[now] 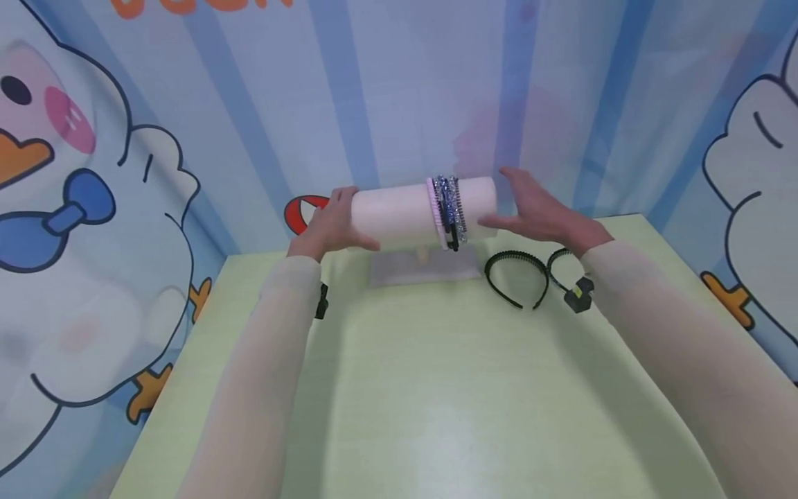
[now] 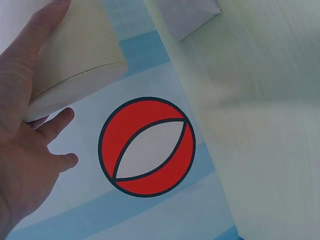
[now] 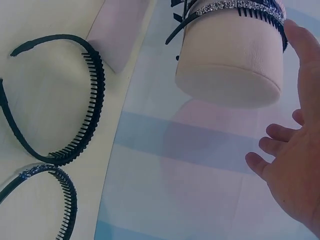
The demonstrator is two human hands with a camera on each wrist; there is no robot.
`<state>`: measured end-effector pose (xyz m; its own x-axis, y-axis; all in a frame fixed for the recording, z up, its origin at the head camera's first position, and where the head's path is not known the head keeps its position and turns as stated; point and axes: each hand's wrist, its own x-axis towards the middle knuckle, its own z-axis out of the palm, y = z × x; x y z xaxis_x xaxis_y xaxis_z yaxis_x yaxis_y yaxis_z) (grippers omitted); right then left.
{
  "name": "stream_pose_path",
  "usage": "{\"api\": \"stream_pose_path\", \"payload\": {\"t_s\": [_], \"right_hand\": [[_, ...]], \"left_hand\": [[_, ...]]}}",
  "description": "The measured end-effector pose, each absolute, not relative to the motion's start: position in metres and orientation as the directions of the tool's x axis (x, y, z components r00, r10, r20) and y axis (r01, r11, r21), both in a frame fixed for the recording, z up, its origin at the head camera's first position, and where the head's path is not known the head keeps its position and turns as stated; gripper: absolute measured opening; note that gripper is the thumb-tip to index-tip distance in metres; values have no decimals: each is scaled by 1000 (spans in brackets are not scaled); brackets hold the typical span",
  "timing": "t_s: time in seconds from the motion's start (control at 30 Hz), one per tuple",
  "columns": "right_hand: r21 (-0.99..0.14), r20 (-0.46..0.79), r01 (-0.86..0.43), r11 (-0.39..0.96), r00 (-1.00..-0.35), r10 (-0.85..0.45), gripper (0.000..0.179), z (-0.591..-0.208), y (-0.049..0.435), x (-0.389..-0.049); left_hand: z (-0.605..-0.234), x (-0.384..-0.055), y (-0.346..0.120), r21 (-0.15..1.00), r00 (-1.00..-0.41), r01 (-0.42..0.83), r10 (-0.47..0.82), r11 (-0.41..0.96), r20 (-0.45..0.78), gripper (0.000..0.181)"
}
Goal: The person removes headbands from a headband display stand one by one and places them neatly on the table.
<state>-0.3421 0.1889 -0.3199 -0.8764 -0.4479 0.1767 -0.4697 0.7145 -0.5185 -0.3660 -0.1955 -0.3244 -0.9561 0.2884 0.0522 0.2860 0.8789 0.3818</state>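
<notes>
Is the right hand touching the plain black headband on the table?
Apart. The right wrist view shows it: a strip of table and a wide stretch of backdrop lie between the headband and the right hand.

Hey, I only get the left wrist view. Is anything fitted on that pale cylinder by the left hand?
Observer: Yes, several headbands sit over the pale cylinder, towards its far end from your view.
Operator: Where's the right hand?
Observer: The right hand is at that far end, thumb apart from its fingers.
Operator: Anything lying on the table?
Observer: A black headband, with a second, partly glittery one beside it.
</notes>
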Motion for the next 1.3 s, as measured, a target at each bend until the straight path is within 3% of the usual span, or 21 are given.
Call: {"api": "stream_pose_path", "payload": {"t_s": [0.87,1.3], "right_hand": [[-368,260,-579,728,-815,-517,109,-320,162,-353],[-286,248,-605,743,-796,-552,121,-311,149,-354]], "left_hand": [[-323,-363,-191,392,-957,284,283,875,60,113],[-324,-367,-193,364,-951,305,302,880,67,111]]}}
